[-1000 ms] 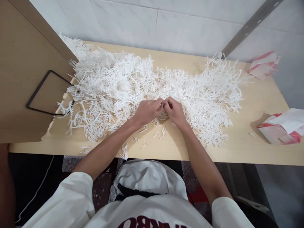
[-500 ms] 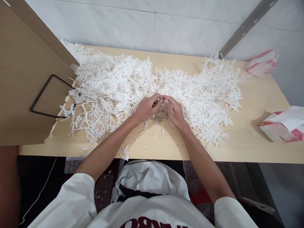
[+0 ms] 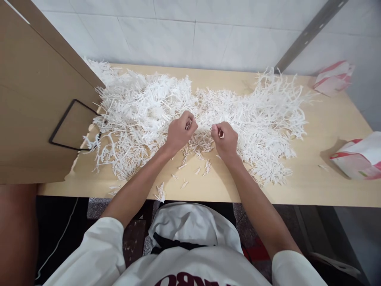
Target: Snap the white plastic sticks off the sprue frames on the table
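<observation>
My left hand (image 3: 181, 131) is curled closed above the front of a heap of white branching plastic-looking pieces (image 3: 149, 103). A short gap to the right, my right hand (image 3: 225, 140) is also closed, thumb pressed to the fingers. What either hand pinches, if anything, is too small or hidden to make out. The heap stretches to both sides, with larger branched strands (image 3: 276, 95) at its right end. Several small loose white sprigs (image 3: 207, 167) lie on the wooden tabletop (image 3: 190, 190) between my forearms.
At the left stands a cardboard panel (image 3: 35, 99) with a black wire frame (image 3: 64, 119) against it. Two red-and-white paper packets (image 3: 357, 157) sit at the right. A metal upright (image 3: 309, 35) rises before the tiled wall (image 3: 178, 35). Someone's limb shows at lower left.
My hands, which met at the fingertips, have moved apart, the left one leftward and the right one rightward. The whole view has shifted slightly.
</observation>
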Tool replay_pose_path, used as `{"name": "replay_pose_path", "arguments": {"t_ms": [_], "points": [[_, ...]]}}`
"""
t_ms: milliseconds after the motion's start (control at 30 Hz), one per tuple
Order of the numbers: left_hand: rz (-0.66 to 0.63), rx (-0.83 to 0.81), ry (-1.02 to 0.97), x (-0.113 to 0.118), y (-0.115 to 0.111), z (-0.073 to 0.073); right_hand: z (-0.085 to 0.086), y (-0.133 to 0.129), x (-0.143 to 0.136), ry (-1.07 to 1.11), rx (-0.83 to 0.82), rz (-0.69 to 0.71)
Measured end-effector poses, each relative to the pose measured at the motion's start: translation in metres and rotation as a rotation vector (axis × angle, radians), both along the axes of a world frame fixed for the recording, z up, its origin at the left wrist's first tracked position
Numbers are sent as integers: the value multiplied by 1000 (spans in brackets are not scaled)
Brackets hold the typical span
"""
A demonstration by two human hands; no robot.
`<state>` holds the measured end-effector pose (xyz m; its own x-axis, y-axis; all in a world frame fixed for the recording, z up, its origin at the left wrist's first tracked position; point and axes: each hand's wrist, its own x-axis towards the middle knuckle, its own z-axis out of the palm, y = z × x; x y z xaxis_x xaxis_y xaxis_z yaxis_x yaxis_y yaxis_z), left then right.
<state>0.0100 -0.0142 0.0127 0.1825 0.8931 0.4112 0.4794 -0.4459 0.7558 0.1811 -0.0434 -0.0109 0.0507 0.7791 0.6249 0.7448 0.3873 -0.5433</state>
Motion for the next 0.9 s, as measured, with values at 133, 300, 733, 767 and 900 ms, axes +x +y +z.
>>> {"name": "replay_pose_path", "arguments": {"t_ms": [133,300,733,767,900], "points": [[-171,-217,-233,-2,5,3,3,2,2,113,-66,8],[-399,-294,-304,0,5,4,4,0,-1,238,-237,116],[-250,72,70,-3,3,6,0,2,-6,537,-375,266],[-237,90,133,-5,3,9,1,2,-5,546,-364,244],[-139,198,443,-13,2,14,8,1,-1,589,-266,136]]}}
